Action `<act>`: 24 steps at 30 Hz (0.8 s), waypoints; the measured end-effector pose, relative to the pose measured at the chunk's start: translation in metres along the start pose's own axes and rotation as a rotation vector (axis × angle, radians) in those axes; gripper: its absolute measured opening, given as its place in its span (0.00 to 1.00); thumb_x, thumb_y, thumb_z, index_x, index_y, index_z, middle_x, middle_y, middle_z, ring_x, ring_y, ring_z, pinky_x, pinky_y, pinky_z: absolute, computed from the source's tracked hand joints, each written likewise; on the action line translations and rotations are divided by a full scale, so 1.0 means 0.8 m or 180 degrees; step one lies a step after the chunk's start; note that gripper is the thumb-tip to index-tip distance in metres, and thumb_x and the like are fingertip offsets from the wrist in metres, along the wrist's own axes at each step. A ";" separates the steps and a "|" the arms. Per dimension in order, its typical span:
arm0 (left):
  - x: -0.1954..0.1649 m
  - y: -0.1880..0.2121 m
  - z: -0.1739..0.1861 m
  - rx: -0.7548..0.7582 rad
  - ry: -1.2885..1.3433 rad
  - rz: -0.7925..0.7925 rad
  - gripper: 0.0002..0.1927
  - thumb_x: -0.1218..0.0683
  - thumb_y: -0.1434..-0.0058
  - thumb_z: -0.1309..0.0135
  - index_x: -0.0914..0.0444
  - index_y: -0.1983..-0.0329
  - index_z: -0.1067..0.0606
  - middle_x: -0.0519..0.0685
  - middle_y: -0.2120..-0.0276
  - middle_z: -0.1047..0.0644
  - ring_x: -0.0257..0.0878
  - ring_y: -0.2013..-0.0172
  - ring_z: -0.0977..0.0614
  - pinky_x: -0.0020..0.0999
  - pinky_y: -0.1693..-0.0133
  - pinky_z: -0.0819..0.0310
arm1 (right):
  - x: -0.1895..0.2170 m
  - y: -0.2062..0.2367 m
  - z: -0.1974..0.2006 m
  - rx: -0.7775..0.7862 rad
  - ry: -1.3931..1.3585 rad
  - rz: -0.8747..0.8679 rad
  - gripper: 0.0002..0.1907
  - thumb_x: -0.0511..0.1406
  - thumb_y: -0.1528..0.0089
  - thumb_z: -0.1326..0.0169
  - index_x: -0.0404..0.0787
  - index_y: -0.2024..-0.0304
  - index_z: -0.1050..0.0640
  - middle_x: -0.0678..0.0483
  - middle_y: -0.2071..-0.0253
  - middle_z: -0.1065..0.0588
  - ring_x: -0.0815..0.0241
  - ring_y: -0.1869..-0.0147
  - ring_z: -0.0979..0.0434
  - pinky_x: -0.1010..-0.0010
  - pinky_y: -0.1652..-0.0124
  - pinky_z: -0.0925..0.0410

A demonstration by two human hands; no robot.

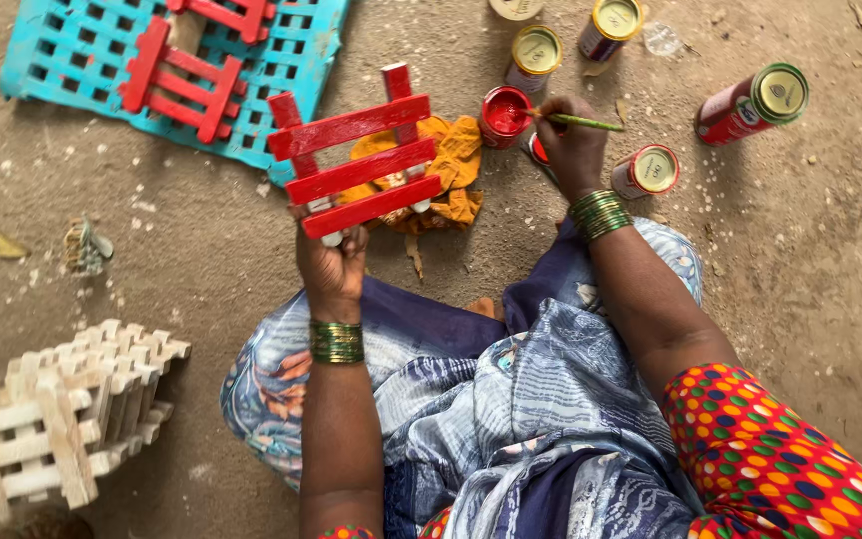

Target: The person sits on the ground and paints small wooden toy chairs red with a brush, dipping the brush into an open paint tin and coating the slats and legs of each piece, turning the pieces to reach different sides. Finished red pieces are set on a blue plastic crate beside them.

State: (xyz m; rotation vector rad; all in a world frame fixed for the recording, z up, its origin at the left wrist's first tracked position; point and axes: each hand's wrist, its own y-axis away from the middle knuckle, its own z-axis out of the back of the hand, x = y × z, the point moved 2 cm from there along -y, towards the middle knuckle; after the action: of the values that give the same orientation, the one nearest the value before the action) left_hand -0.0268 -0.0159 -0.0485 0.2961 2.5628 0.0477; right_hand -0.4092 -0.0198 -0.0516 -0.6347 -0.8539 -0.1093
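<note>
The left hand (331,268) is grasping the bottom of a little red fence (356,165), which is sticking up above the grip in the middle of the frame. The right hand (573,145) is pinching a thin brush (576,121) (green handle), its tip dipping into the open red paint can (504,116).

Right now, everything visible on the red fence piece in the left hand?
The red fence piece looks like wood: three parallel slats across two posts, painted glossy red. The lower post ends remain bare and pale. It is raised above the dirt floor, tilted, slats rising to the right. The left hand grips its lower edge; it hangs over an orange cloth.
</note>
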 end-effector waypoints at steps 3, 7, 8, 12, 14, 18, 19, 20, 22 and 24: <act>0.007 -0.005 0.005 -0.0010 0.0035 -0.0088 0.24 0.37 0.28 0.50 0.62 0.51 0.30 0.44 0.71 0.29 0.33 0.75 0.33 0.30 0.71 0.40 | 0.011 -0.004 0.012 0.0042 0.0423 0.0253 0.09 0.24 0.40 0.36 0.36 0.60 0.22 0.48 0.64 0.23 0.58 0.60 0.19 0.68 0.61 0.27; 0.008 -0.004 -0.001 0.0226 0.0112 -0.0230 0.25 0.36 0.27 0.51 0.62 0.48 0.29 0.44 0.74 0.30 0.33 0.75 0.32 0.28 0.71 0.40 | 0.059 -0.001 0.034 -0.0445 -0.0774 -0.0266 0.11 0.24 0.34 0.40 0.37 0.52 0.25 0.50 0.59 0.21 0.62 0.59 0.18 0.72 0.59 0.24; 0.008 -0.002 -0.004 0.0285 0.0100 -0.0266 0.27 0.35 0.27 0.52 0.63 0.47 0.29 0.44 0.74 0.30 0.32 0.75 0.31 0.27 0.72 0.40 | 0.076 0.006 0.038 -0.0523 -0.1658 -0.0745 0.12 0.24 0.34 0.42 0.38 0.50 0.26 0.50 0.56 0.21 0.62 0.58 0.18 0.74 0.58 0.22; 0.004 0.000 -0.013 0.0081 0.0204 -0.0247 0.28 0.34 0.30 0.53 0.62 0.43 0.31 0.44 0.73 0.28 0.31 0.75 0.30 0.27 0.72 0.38 | 0.178 0.043 0.048 -0.0226 -0.2737 -0.0569 0.09 0.22 0.30 0.42 0.35 0.52 0.27 0.45 0.51 0.22 0.58 0.53 0.18 0.69 0.53 0.21; 0.002 0.001 -0.017 0.0118 0.0308 -0.0236 0.29 0.34 0.29 0.52 0.63 0.42 0.31 0.45 0.71 0.27 0.31 0.75 0.30 0.27 0.72 0.38 | 0.228 0.063 0.043 -0.0025 -0.3269 -0.0600 0.09 0.23 0.33 0.42 0.36 0.55 0.28 0.45 0.51 0.22 0.56 0.51 0.17 0.66 0.52 0.20; 0.001 0.005 -0.016 0.0289 0.0374 -0.0308 0.29 0.35 0.29 0.51 0.63 0.41 0.31 0.46 0.66 0.25 0.32 0.73 0.29 0.26 0.72 0.36 | 0.301 0.086 0.031 0.0326 -0.3370 -0.0375 0.11 0.21 0.34 0.42 0.36 0.54 0.28 0.45 0.48 0.24 0.56 0.50 0.18 0.67 0.50 0.21; 0.002 0.006 -0.014 0.0315 0.0412 -0.0308 0.29 0.36 0.29 0.50 0.63 0.41 0.31 0.46 0.66 0.25 0.33 0.72 0.28 0.27 0.71 0.35 | 0.312 0.090 0.026 0.0351 -0.3271 -0.0331 0.12 0.20 0.34 0.42 0.36 0.54 0.27 0.45 0.48 0.24 0.56 0.49 0.18 0.66 0.49 0.21; 0.002 0.007 -0.013 0.0338 0.0452 -0.0305 0.28 0.36 0.29 0.50 0.63 0.41 0.31 0.46 0.66 0.25 0.33 0.72 0.28 0.28 0.71 0.34 | 0.321 0.094 0.023 0.0377 -0.3172 -0.0291 0.13 0.19 0.35 0.42 0.36 0.54 0.27 0.45 0.47 0.24 0.56 0.48 0.19 0.66 0.48 0.21; 0.002 0.007 -0.009 0.0262 0.0456 -0.0300 0.29 0.36 0.29 0.49 0.64 0.42 0.30 0.47 0.67 0.24 0.32 0.73 0.27 0.27 0.72 0.34 | 0.334 0.097 0.017 0.0445 -0.2814 -0.0002 0.13 0.19 0.36 0.40 0.36 0.55 0.27 0.45 0.47 0.24 0.56 0.45 0.20 0.65 0.47 0.21; 0.001 0.005 -0.009 0.0239 0.0457 -0.0288 0.30 0.35 0.30 0.49 0.65 0.42 0.30 0.47 0.68 0.24 0.32 0.73 0.27 0.26 0.73 0.34 | 0.341 0.099 0.011 0.0509 -0.2538 0.0244 0.14 0.19 0.37 0.39 0.36 0.56 0.27 0.46 0.48 0.23 0.57 0.44 0.20 0.65 0.45 0.22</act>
State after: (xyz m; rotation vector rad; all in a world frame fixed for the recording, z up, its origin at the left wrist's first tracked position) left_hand -0.0306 -0.0114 -0.0429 0.2113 2.7216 -0.0633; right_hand -0.2078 0.0919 0.1145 -0.5574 -1.5852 0.3017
